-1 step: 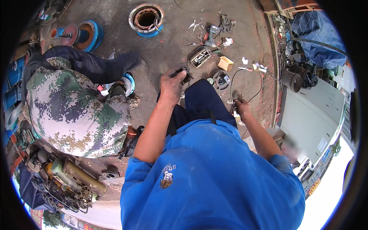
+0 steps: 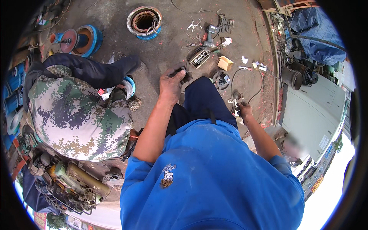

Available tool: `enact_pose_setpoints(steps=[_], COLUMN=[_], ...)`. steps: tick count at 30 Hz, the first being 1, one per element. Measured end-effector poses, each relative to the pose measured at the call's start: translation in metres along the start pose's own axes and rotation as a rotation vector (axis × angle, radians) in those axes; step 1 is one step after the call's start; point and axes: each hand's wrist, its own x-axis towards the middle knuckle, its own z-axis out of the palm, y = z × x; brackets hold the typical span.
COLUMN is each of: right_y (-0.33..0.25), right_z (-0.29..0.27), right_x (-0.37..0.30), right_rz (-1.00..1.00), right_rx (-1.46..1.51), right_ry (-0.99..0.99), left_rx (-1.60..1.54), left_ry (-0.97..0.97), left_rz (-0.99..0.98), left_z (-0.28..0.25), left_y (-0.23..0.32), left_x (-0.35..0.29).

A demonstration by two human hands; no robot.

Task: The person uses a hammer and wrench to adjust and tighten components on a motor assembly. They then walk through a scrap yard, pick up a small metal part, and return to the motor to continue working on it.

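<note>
In my left hand (image 2: 171, 86) is a small dark, blocky part (image 2: 185, 74), pinched between thumb and fingers above my knee. My right hand (image 2: 244, 110) is closed at the right of my leg, its fingers pressed together. A small dark round piece (image 2: 237, 96) and a pale piece (image 2: 231, 101) show just beyond these fingers; whether they are held or lie on the ground I cannot tell. A thin dark cable (image 2: 262, 82) loops around close by. Between my hands and a little farther off lies a round dark housing (image 2: 221, 79) with a pale item on it.
Beyond lie an open toolbox (image 2: 199, 57), a cardboard box (image 2: 225, 63), a cordless power tool (image 2: 210, 35) and pliers (image 2: 189, 44). A motor stator (image 2: 144, 21) stands at the far side. A person in camouflage (image 2: 76, 115) crouches at left. A pale green cabinet (image 2: 314, 115) is at right.
My right hand has drawn slightly back toward me, and more of the round piece shows beyond it. The left hand stays nearly still. The crouching person shifts a little.
</note>
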Motion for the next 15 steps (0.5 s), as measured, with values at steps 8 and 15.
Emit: enact_pose_setpoints(steps=[8, 15], right_y=[0.026, -0.289], right_z=[-0.051, -0.061], right_x=[0.036, 0.192], right_rz=[0.366, 0.138], right_rx=[0.119, -0.084], right_ry=[0.104, 0.030], left_rx=[0.143, 0.610], left_ry=[0.037, 0.303], left_rz=[-0.063, -0.049], left_z=[0.093, 0.152], left_y=[0.090, 0.172], left_x=[0.171, 0.337])
